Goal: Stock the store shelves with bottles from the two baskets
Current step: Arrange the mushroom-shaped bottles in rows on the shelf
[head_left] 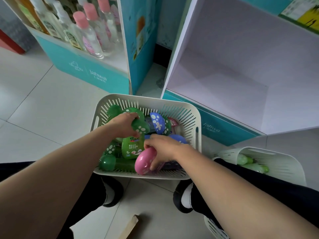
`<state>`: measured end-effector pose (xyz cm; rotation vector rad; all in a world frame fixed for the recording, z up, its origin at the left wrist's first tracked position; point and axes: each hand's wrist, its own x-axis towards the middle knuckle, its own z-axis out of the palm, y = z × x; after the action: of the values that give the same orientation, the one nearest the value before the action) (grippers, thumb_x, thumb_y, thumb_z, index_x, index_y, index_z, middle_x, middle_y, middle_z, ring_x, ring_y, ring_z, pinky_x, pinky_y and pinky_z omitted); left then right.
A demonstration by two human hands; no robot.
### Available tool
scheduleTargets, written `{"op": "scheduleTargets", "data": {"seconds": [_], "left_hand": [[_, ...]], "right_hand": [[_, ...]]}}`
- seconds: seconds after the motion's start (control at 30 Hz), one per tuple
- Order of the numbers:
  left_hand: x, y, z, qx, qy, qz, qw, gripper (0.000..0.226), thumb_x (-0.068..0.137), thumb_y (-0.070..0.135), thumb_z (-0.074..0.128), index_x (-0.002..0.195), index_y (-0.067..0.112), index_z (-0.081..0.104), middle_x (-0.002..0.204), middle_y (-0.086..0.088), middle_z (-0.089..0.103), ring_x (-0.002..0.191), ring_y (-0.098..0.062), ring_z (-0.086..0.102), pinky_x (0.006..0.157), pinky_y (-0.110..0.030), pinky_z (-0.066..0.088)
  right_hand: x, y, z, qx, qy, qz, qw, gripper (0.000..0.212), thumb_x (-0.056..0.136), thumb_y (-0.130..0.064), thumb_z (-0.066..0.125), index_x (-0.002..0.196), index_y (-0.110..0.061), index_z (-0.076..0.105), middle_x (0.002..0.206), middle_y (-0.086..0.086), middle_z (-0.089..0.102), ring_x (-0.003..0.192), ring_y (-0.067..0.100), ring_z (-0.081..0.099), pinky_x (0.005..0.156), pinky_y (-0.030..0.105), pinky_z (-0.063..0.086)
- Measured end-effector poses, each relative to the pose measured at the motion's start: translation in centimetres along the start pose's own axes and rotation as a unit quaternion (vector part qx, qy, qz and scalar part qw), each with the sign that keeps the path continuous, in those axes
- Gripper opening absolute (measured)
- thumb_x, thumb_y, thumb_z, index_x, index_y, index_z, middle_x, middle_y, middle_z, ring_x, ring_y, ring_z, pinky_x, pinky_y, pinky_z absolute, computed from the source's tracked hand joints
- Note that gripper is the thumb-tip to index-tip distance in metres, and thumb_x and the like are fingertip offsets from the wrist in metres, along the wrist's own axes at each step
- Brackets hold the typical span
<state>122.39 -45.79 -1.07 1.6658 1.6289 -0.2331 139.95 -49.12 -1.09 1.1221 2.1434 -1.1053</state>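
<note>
A white slotted plastic basket [143, 99] is set on the pale tiled floor [43, 100], just before two teal cardboard display shelves. It is filled with bottles lying in a heap. A green plastic bottle with a white-spotted green mushroom cap [133, 147] is gripped at its cap by the left hand [123, 124], whose fingers are curled around it. A bottle with a pink mushroom-shaped cap [144, 163] is held near the basket's front wall by the right hand [165, 149], the fingers wrapped over the cap. A blue white-spotted mushroom-capped bottle [158, 123] lies behind them. Clear pink-capped bottles [89, 37] are lined up on the left shelf [82, 66]. The white compartment of the right shelf [233, 75] is seen beside it. A second white slotted basket [283, 163], holding green bottles, is placed further right.
</note>
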Motion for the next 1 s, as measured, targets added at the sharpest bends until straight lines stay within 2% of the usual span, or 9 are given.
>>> {"op": "scheduleTargets", "data": {"seconds": [0.1,0.27,0.4,0.5,0.63,0.73,0.83,0.9,1.0], "left_hand": [[-0.6,-0.4,-0.5,-0.014,0.007,-0.01,1.0,0.067,0.072,0.027,0.08,0.13,0.018,0.047,0.105,-0.001,0.056,0.089,-0.018,0.052,0.071,-0.028,0.042],[-2.2,-0.8,-1.5,0.0,0.048,-0.018,0.999,0.061,0.069,0.027,0.082,0.121,0.018,0.051,0.104,-0.002,0.061,0.088,-0.019,0.053,0.074,-0.029,0.045],[-4.2,0.0,-3.2,0.024,0.094,-0.013,0.995,0.06,0.067,0.029,0.083,0.117,0.017,0.053,0.109,-0.005,0.062,0.087,-0.019,0.051,0.071,-0.028,0.041],[-6.0,1.1,-5.1,0.031,0.13,-0.001,0.991,0.061,0.065,0.032,0.083,0.117,0.018,0.054,0.112,-0.005,0.061,0.097,-0.024,0.056,0.075,-0.03,0.045],[-8.8,3.2,-8.0,0.031,0.168,0.017,0.985,0.061,0.067,0.03,0.082,0.119,0.018,0.053,0.114,-0.006,0.06,0.102,-0.026,0.056,0.077,-0.03,0.042],[-11.0,5.3,-10.5,0.026,0.201,0.042,0.978,0.059,0.067,0.027,0.082,0.118,0.017,0.055,0.115,-0.006,0.06,0.102,-0.026,0.056,0.077,-0.029,0.042],[-13.4,7.8,-13.0,0.023,0.232,0.066,0.97,0.058,0.066,0.025,0.083,0.116,0.017,0.056,0.113,-0.006,0.06,0.099,-0.026,0.056,0.076,-0.03,0.044],[-15.0,9.7,-14.6,0.033,0.254,0.085,0.963,0.06,0.065,0.026,0.083,0.118,0.017,0.056,0.113,-0.006,0.061,0.098,-0.026,0.056,0.077,-0.03,0.045],[-17.3,12.7,-16.9,0.046,0.295,0.11,0.948,0.058,0.065,0.028,0.084,0.116,0.02,0.057,0.107,-0.004,0.061,0.088,-0.021,0.049,0.069,-0.029,0.039]], "right_hand": [[-0.4,-0.1,0.2,-0.011,0.016,0.0,1.0,0.063,0.058,-0.034,0.088,0.105,-0.02,0.048,0.1,-0.003,0.056,0.089,0.019,0.053,0.069,0.03,0.041],[-2.2,1.3,-1.0,-0.004,0.081,0.039,0.996,0.063,0.061,-0.042,0.085,0.114,-0.028,0.054,0.112,0.001,0.061,0.1,0.023,0.056,0.08,0.033,0.045],[-4.1,1.2,-2.1,0.049,0.147,0.074,0.985,0.059,0.065,-0.032,0.085,0.115,-0.022,0.055,0.118,0.002,0.061,0.104,0.021,0.057,0.09,0.034,0.046],[-6.2,0.6,-3.7,0.1,0.199,0.089,0.971,0.058,0.069,-0.028,0.083,0.118,-0.021,0.053,0.121,0.002,0.059,0.106,0.02,0.057,0.09,0.031,0.046],[-10.0,-0.2,-7.4,0.12,0.27,0.072,0.953,0.072,0.072,-0.028,0.081,0.134,-0.027,0.046,0.129,0.001,0.056,0.111,0.021,0.057,0.095,0.035,0.046],[-13.4,-0.7,-10.7,0.11,0.321,0.064,0.938,0.065,0.07,-0.033,0.081,0.127,-0.029,0.053,0.123,-0.001,0.059,0.105,0.017,0.057,0.091,0.033,0.048],[-17.4,-1.2,-13.6,0.1,0.373,0.07,0.92,0.063,0.067,-0.039,0.082,0.123,-0.031,0.054,0.12,-0.004,0.06,0.105,0.018,0.057,0.094,0.038,0.048],[-20.2,-1.5,-15.2,0.108,0.403,0.059,0.907,0.061,0.068,-0.035,0.083,0.123,-0.027,0.055,0.121,-0.003,0.06,0.107,0.018,0.057,0.094,0.038,0.048],[-24.1,-2.1,-17.3,0.106,0.445,0.042,0.888,0.06,0.07,-0.029,0.083,0.123,-0.022,0.055,0.121,-0.002,0.059,0.107,0.017,0.056,0.094,0.034,0.047]]}}
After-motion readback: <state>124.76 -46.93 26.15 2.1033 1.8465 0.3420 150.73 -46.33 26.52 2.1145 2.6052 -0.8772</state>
